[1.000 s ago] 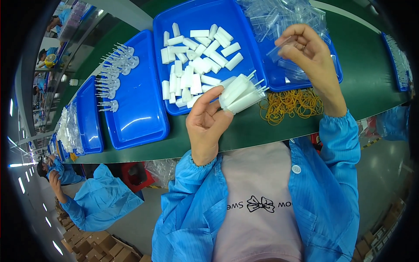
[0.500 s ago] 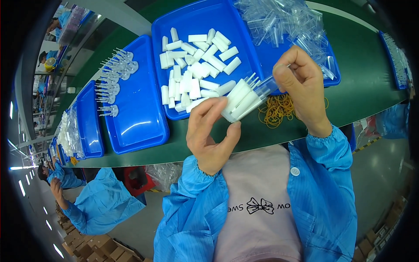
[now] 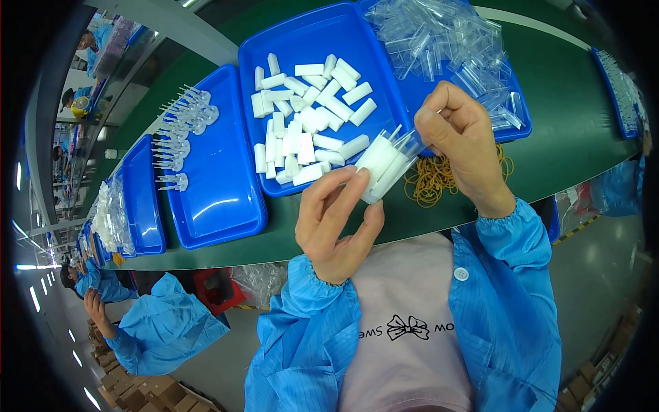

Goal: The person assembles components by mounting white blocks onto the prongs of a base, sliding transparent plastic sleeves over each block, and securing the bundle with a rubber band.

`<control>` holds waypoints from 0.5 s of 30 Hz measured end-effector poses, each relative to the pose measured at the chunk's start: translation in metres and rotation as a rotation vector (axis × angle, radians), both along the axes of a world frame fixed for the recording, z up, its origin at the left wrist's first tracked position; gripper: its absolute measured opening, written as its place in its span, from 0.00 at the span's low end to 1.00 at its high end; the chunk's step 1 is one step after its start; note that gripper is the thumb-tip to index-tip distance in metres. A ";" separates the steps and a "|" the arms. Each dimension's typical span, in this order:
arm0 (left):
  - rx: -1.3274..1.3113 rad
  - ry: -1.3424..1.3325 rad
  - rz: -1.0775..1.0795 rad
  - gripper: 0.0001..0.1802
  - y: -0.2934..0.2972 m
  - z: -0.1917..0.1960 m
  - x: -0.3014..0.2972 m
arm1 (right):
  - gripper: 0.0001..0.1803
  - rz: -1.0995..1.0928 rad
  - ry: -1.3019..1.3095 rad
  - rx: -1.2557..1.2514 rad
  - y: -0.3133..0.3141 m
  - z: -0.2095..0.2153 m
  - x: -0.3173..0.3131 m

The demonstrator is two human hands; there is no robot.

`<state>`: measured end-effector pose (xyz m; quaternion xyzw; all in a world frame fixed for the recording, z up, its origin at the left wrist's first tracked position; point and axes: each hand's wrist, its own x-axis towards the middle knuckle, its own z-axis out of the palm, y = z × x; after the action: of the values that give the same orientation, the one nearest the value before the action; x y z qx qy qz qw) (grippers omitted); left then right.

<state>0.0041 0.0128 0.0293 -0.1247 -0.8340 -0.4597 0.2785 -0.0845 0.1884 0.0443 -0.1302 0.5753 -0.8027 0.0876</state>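
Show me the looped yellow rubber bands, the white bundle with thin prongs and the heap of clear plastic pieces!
Looped yellow rubber bands (image 3: 431, 180), head view: on the pile's middle.
White bundle with thin prongs (image 3: 383, 165), head view: on its white side.
Heap of clear plastic pieces (image 3: 443, 41), head view: near its middle.

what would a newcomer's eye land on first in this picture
Probably the bright white blocks, scattered in the big blue tray at top centre. Just below and right of them, the left hand grips a white bundle with thin prongs, while the right hand pinches a clear sleeve at its prong end. Glossy clear plastic pieces heap at upper right, with yellow rubber bands on the green table below.
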 end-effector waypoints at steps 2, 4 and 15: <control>0.009 -0.008 -0.019 0.24 0.000 0.001 0.001 | 0.09 -0.001 0.000 -0.001 0.000 0.000 0.000; 0.018 -0.017 -0.040 0.24 0.000 0.001 0.000 | 0.09 -0.018 0.037 0.029 0.000 0.001 0.000; 0.064 -0.122 -0.078 0.22 0.002 0.004 -0.001 | 0.09 0.097 0.031 0.167 0.004 -0.002 -0.001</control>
<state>0.0031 0.0152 0.0330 -0.1199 -0.8287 -0.5035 0.2129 -0.0857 0.1921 0.0423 -0.1628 0.6345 -0.7446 0.1280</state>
